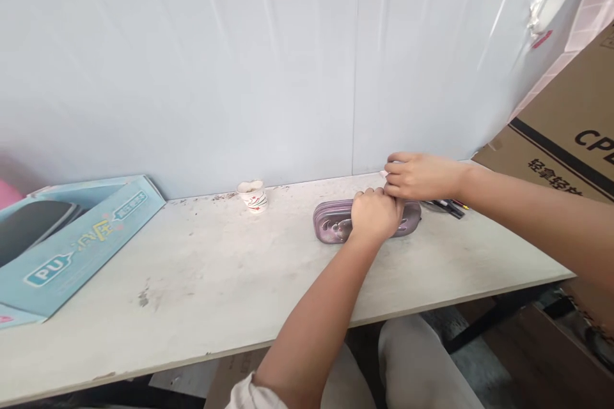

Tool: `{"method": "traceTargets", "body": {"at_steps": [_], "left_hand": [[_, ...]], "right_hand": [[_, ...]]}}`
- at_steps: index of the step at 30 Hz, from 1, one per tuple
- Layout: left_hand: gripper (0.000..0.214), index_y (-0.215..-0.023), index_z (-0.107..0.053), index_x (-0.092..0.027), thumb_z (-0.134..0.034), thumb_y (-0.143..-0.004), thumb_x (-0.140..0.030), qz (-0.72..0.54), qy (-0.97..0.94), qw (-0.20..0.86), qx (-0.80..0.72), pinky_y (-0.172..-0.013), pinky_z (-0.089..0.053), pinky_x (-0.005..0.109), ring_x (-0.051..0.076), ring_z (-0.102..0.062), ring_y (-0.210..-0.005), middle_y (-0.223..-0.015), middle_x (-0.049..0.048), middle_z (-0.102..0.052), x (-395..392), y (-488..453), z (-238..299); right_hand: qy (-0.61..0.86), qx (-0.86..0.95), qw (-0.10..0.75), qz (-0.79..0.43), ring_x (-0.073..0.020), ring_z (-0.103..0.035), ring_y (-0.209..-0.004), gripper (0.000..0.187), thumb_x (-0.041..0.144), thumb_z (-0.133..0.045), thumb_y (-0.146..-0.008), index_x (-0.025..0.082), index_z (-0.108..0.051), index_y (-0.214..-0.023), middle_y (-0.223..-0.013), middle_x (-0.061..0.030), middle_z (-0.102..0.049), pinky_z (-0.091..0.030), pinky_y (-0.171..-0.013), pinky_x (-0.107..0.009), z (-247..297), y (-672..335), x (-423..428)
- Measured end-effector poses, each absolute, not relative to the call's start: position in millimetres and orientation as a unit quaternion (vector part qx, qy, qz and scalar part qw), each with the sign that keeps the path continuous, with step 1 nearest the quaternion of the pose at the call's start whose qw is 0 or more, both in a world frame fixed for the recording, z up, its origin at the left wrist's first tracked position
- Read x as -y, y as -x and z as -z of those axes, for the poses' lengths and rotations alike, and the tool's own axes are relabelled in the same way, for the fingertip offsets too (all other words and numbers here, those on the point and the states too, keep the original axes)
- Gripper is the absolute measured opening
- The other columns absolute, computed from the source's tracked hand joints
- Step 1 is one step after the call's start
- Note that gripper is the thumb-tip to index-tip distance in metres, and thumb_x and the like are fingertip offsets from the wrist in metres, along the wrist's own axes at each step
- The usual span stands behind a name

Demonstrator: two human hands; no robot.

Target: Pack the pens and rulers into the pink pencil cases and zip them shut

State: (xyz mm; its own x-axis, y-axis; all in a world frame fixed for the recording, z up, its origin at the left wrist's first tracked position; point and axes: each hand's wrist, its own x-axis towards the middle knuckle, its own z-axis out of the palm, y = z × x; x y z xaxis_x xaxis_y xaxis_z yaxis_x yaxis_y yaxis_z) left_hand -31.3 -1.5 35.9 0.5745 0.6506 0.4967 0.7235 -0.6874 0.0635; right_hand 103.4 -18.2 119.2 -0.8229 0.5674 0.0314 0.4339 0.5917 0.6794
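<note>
A purple pencil case [332, 223] lies flat on the white table [215, 281], near the wall. My left hand [375, 214] rests on top of the case, fingers curled shut on it. My right hand [418, 176] is just above and behind the left, fingers pinched together on a small white thing at the case's upper edge; I cannot make out what it is. Both hands touch each other over the case's right half.
A small paper cup [252, 195] stands by the wall left of the case. Several dark pens [448, 206] lie right of the case. A light blue box [77, 239] sits at the table's left end. A cardboard carton [566, 140] leans at the right.
</note>
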Motion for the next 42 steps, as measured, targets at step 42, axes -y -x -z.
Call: {"method": "traceTargets", "body": {"at_steps": [42], "left_hand": [[0.051,-0.100,-0.063,-0.019,-0.016,-0.093,-0.036,0.445,0.772,-0.046,0.452,-0.092,-0.039,0.032,0.020,-0.057,-0.101,-0.099,0.0068,-0.066,-9,79,-121]], "right_hand": [[-0.452,-0.693,-0.553,0.103,-0.0228,-0.045,-0.118,0.063,0.054,-0.046,-0.081,0.017,-0.035,-0.130,-0.132,-0.0111,-0.047,-0.036,-0.099,-0.037,-76,-44,13]]}}
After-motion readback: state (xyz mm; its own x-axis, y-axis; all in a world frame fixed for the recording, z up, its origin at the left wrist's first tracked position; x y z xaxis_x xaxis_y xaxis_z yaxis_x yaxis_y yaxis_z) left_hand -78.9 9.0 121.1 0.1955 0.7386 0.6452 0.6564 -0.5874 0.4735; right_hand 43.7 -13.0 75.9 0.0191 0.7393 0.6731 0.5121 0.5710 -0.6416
